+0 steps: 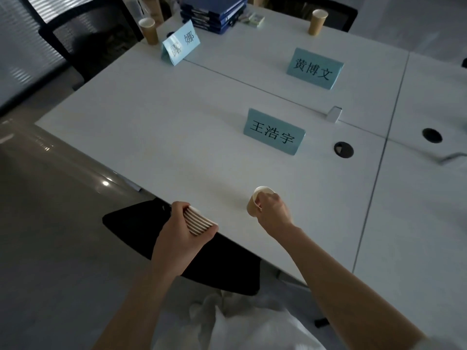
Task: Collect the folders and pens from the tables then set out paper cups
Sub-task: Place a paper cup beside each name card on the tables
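A single brown paper cup [258,203] with a white inside is tilted, mouth up and away, just over the near part of the white table, while a nested stack of paper cups [199,221] lies sideways at the table's near edge. Two more brown paper cups stand upright at the far end, the far-left cup [149,31] and the far-right cup [317,22]. Between them lies a stack of blue folders [214,13].

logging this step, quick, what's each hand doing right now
Left hand: grips a nested stack of paper cups.
Right hand: holds a single paper cup just above the table.
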Action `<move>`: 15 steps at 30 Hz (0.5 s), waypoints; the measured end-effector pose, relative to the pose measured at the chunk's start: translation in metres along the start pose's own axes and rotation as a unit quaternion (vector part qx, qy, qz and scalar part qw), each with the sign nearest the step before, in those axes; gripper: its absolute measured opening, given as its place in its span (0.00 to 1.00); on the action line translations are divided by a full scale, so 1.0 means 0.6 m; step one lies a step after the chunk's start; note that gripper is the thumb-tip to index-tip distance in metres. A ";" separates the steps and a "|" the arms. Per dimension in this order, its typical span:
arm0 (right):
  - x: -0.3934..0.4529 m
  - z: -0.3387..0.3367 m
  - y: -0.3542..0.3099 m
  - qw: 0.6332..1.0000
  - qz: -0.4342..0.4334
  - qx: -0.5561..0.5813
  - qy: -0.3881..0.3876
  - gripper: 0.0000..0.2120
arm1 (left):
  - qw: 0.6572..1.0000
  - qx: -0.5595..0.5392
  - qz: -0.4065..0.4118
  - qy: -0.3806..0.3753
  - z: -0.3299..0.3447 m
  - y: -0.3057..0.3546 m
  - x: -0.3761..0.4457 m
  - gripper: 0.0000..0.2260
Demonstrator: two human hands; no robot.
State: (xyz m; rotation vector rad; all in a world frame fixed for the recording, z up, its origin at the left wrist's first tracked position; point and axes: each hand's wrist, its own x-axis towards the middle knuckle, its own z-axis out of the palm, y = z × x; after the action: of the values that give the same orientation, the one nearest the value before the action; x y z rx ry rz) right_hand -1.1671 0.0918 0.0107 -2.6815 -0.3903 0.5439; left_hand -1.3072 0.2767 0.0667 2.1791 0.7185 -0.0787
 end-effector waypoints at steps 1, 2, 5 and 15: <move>0.001 0.003 0.001 1.000 -0.001 -0.002 -0.006 0.11 | 1.000 0.002 0.002 0.000 -0.001 0.000 0.004 0.30; 0.001 0.008 0.002 1.000 0.001 0.001 -0.013 0.11 | 1.000 0.004 0.003 -0.001 -0.002 0.001 0.008 0.30; 0.008 0.017 0.004 1.000 -0.013 0.002 -0.018 0.11 | 1.000 0.006 -0.001 -0.007 -0.004 0.000 0.023 0.30; 0.008 -0.038 -0.140 0.957 -0.022 0.282 -0.071 0.04 | 0.999 0.028 -0.025 0.002 -0.034 -0.033 0.054 0.33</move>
State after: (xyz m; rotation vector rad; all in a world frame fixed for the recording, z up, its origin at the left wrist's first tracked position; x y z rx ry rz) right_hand -1.1694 0.1611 0.0631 -2.0882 -0.2788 0.7134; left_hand -1.2940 0.3167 0.0575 2.2158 0.7808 -0.1225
